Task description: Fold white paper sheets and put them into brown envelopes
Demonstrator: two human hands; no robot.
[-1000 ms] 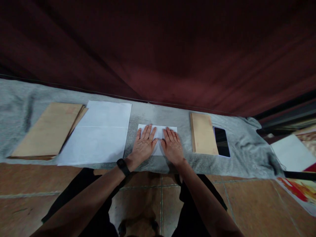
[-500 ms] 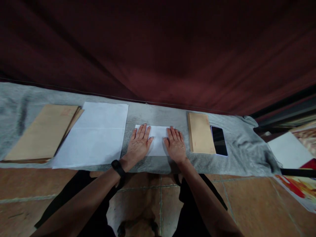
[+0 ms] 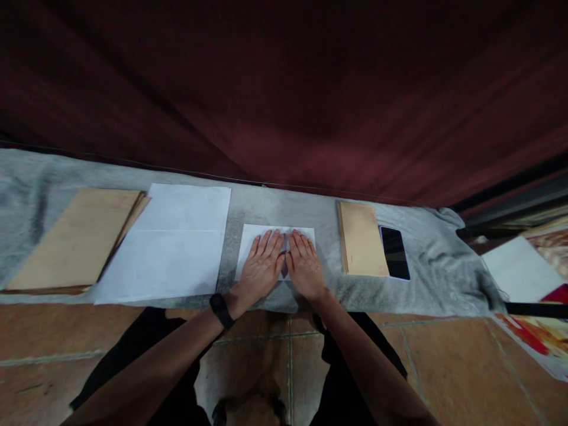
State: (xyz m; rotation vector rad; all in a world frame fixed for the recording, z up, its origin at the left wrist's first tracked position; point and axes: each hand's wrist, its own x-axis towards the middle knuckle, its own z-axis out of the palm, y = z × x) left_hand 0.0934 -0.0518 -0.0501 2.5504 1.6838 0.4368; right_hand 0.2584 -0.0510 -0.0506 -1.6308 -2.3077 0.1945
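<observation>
Now, in the head view, both my hands lie flat at the centre of the frame, palms down on a folded white paper (image 3: pixel 248 241). My left hand (image 3: pixel 261 267) and my right hand (image 3: pixel 304 266) sit side by side, fingers stretched out and only slightly fanned, with the thumbs meeting in the middle. Neither hand pinches or grips anything; they just press on the sheet. The paper rests on a grey cloth (image 3: pixel 284 204) that runs across the middle of the frame, and its corners show past my fingertips and at the left of my left hand. A black wristband (image 3: pixel 220 309) sits on my left wrist, just below the cloth's near edge.

Just left of the paper lies a larger stack of white sheets (image 3: pixel 177 236), and further left a pile of brown envelopes (image 3: pixel 75 236), partly tucked under the sheets. To the right of centre, apart from my right hand, lies a narrower stack of brown envelopes (image 3: pixel 361 239) with a dark phone (image 3: pixel 394 252) touching its right side. A dark red curtain (image 3: pixel 284 89) fills the upper half, and the tiled floor (image 3: pixel 444 361) shows along the bottom
</observation>
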